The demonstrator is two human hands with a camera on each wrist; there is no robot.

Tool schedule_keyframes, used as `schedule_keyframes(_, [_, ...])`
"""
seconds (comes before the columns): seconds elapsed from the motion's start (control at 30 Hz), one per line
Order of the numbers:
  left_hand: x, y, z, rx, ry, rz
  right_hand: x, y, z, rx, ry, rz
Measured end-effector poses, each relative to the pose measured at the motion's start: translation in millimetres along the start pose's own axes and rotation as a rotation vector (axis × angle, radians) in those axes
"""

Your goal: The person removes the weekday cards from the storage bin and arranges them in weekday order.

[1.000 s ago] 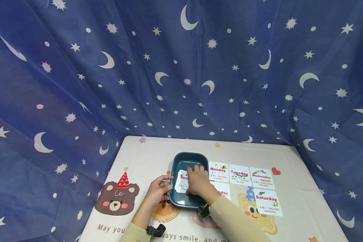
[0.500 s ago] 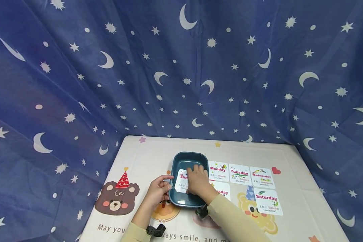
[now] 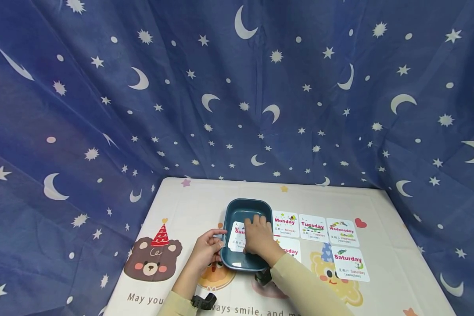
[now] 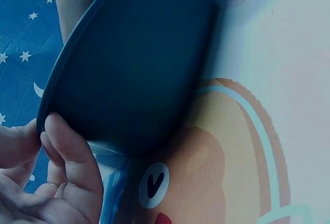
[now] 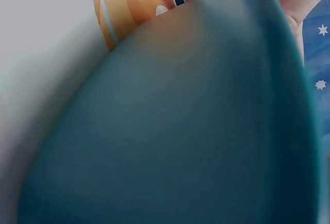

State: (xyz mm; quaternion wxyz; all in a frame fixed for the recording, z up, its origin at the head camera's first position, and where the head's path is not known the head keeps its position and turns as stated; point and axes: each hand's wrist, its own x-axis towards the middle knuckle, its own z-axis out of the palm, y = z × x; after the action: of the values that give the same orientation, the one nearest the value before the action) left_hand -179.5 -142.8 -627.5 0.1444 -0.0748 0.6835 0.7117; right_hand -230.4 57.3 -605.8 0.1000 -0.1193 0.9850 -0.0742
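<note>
My left hand [image 3: 206, 249] pinches the left rim of a dark teal plastic tray [image 3: 247, 202], thumb on one side and fingers on the other, as the left wrist view also shows. Inside the tray lies a white card printed with "Sunday" [image 3: 237, 237], its right part covered by my right hand. That right hand [image 3: 259, 237] reaches into the tray over the card, knuckles up and fingers bent downward. I cannot tell whether its hidden fingertips grip the card. In the right wrist view the blurred tray wall [image 5: 154, 131] hides the right fingers.
Right of the tray lie the Monday [image 3: 285, 224], Tuesday [image 3: 312, 228] and Wednesday [image 3: 342, 232] cards in a row. Nearer are a partly hidden Thursday card [image 3: 290, 245] and a Saturday card [image 3: 350, 264]. A cartoon-printed cloth [image 3: 197, 197] covers the table; a blue star curtain [image 3: 237, 131] hangs behind.
The right hand has shifted very slightly over the card, covering a little more of its printed word. The left hand, tray and laid-out cards look unchanged.
</note>
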Motion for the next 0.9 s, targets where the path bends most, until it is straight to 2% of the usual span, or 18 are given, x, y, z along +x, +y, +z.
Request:
schedule_keyframes(0.37, [-0.4,0.3,1.1,-0.008,0.012,0.005,2.9,0.3,-3.1,0.029,-0.036,0.022])
schedule_keyframes(0.67, [-0.5,0.9,1.0,-0.015,0.008,-0.004,3.2,0.6,0.0,0.047,-0.010,0.018])
schedule_keyframes(0.9, [-1.1,1.8,1.7,-0.012,0.012,-0.012,0.4,2.7,2.5,0.068,0.047,-0.016])
